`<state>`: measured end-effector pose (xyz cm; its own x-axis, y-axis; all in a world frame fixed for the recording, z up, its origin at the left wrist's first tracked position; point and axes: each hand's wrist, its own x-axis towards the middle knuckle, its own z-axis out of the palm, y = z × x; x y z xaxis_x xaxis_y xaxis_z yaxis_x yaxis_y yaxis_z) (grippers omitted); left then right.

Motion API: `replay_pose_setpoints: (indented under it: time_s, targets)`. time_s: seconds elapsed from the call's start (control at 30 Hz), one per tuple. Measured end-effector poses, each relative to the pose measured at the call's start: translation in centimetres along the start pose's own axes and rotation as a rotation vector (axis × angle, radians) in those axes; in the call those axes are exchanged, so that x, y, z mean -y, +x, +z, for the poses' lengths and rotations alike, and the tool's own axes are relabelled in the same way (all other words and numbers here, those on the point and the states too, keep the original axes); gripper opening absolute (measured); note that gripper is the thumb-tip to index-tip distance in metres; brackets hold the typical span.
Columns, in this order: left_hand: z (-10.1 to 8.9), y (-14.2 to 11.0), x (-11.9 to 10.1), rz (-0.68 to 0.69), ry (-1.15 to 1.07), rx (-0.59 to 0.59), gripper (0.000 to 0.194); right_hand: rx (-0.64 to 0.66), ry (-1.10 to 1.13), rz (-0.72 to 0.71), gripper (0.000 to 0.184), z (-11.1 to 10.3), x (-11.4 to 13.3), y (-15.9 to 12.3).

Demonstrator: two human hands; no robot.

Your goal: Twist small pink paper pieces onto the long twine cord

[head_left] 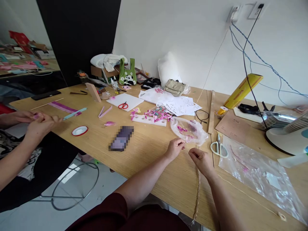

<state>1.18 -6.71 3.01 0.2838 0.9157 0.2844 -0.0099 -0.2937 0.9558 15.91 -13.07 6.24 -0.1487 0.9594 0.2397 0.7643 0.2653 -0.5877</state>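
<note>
My left hand (175,148) is closed in a pinch at the near edge of a crumpled clear bag (190,130) that holds small pink pieces. My right hand (201,159) is closed too, its fingers curled a little to the right of the left hand. A braided tan cord (197,195) runs from under my right hand down to the table's near edge. What either pinch grips is too small to make out. White-handled scissors (218,149) lie just right of my right hand.
Another person's hands (39,123) work at the left over a wooden table (149,157). On it lie a white tape roll (80,130), a blurred dark object (121,138), pink beads on a white board (154,116), red scissors (123,105), papers, a flat clear bag (257,173) and a fan (287,133).
</note>
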Motion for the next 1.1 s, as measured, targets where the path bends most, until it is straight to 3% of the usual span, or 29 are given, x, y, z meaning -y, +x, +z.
replay_pose_setpoints:
  time_s: [0.3,0.47,0.6,0.67,0.77,0.93,1.1]
  targets:
    - [-0.3,-0.1,0.3,0.168,0.297,0.010,0.020,0.063,-0.209,-0.151,0.023,-0.4,1.7,0.7]
    - [0.0,-0.5,0.4,0.185,0.276,0.299,0.018,0.141,-0.340,-0.287,0.022,-4.0,1.9,2.6]
    - [0.4,-1.0,-0.5,0.145,0.027,0.475,0.017,0.157,-0.181,-0.221,0.021,-5.7,-0.1,4.2]
    - [0.4,-1.1,-0.9,0.074,-0.149,0.438,0.020,0.152,-0.003,-0.101,0.021,-5.2,-1.6,4.1]
    - [0.3,-0.8,-1.0,0.008,-0.326,0.250,0.022,0.100,0.173,0.037,0.024,-3.5,-3.0,2.9]
    - [0.4,-0.1,-0.4,0.024,-0.174,-0.080,0.017,0.070,0.282,0.091,0.026,-0.6,-1.6,0.7]
    - [0.5,-0.2,0.0,0.093,-0.031,-0.173,0.015,0.044,0.315,0.089,0.023,0.4,1.0,0.4]
